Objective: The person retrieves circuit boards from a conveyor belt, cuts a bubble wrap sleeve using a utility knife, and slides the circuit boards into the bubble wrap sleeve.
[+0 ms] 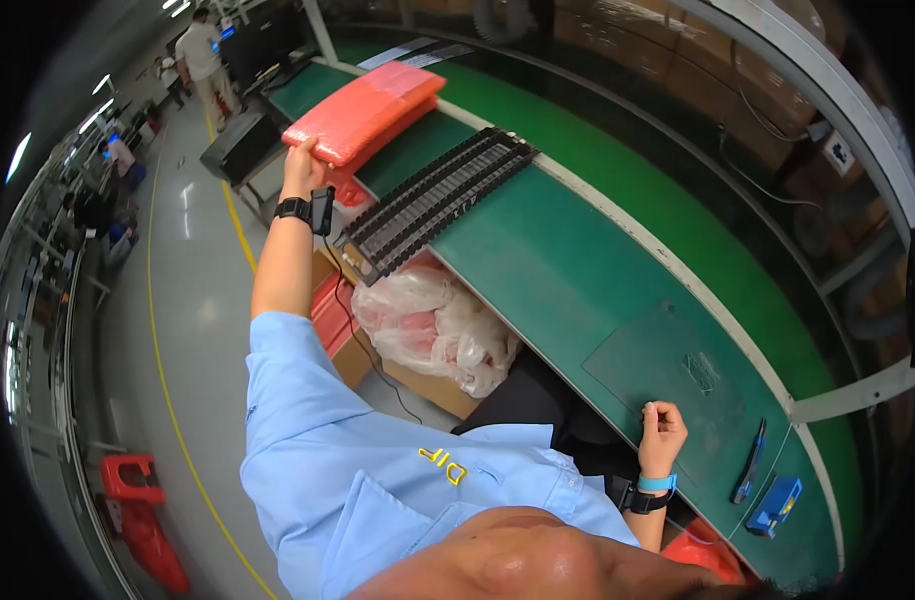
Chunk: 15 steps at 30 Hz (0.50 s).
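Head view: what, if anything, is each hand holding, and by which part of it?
The left hand holds the pink stack by its near end. The right hand is curled, with nothing visible in its grip.

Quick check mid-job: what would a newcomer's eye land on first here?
Probably the bright red wrapped bundle toward the upper left, with the left hand gripping its near corner. Next, the black ridged rack lying across the green bench just right of it. Then the crumpled clear plastic bulging below the bench's near edge.
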Available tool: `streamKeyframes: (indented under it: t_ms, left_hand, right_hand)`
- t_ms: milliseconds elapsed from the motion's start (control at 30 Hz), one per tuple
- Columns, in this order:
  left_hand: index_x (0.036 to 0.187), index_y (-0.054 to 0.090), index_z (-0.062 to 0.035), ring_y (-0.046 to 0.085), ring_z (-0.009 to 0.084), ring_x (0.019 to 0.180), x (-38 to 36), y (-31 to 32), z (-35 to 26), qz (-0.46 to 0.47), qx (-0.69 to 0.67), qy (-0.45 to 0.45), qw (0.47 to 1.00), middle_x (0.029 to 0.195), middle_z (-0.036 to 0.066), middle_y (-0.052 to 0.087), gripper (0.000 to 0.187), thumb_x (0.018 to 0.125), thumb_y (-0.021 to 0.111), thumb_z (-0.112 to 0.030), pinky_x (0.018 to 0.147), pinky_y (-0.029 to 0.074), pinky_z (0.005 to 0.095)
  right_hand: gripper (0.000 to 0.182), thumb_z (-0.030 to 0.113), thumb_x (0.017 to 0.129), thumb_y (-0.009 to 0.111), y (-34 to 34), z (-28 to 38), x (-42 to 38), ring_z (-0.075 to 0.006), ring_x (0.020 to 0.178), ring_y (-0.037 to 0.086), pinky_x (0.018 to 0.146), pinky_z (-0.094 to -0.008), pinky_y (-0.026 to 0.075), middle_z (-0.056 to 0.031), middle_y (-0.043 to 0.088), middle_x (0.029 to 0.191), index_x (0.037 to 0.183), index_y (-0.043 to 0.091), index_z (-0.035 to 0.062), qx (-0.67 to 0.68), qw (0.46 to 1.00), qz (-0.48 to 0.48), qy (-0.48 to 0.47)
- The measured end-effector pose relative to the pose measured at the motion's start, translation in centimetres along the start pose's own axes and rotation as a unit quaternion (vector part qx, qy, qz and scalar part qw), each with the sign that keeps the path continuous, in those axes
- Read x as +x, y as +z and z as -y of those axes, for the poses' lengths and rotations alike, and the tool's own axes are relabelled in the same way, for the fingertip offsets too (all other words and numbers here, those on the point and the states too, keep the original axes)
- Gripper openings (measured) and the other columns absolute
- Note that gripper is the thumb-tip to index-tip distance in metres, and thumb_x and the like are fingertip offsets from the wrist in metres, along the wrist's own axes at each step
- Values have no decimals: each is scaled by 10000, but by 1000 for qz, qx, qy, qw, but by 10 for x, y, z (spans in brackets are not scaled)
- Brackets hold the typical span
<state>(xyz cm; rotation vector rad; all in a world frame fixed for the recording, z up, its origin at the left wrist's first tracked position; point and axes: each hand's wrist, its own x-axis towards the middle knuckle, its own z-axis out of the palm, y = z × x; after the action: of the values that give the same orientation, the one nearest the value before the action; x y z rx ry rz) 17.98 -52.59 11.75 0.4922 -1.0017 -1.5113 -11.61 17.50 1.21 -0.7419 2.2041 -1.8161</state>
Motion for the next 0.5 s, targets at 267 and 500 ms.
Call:
streamKeyframes:
  t_ms: [267,500]
  left_hand:
    - [1175,629,-12,629,242,1067,97,-65,24,-146,385,-122,903,1154,120,668,310,963,600,-236,889,495,418]
    - [1195,637,6,611,168,851,-14,48,-59,-28,359,90,929,1037,90,664,417,945,654,-328,719,503,332]
  right_hand:
    - [119,73,922,671,6,6,-1,-16,615,437,548,-182,352,47,552,727,828,625,18,-53,999,-11,2]
    - [132,46,874,698,11,21,0,-111,591,445,534,-267,369,-40,514,666,784,617,-6,-111,991,-26,-64]
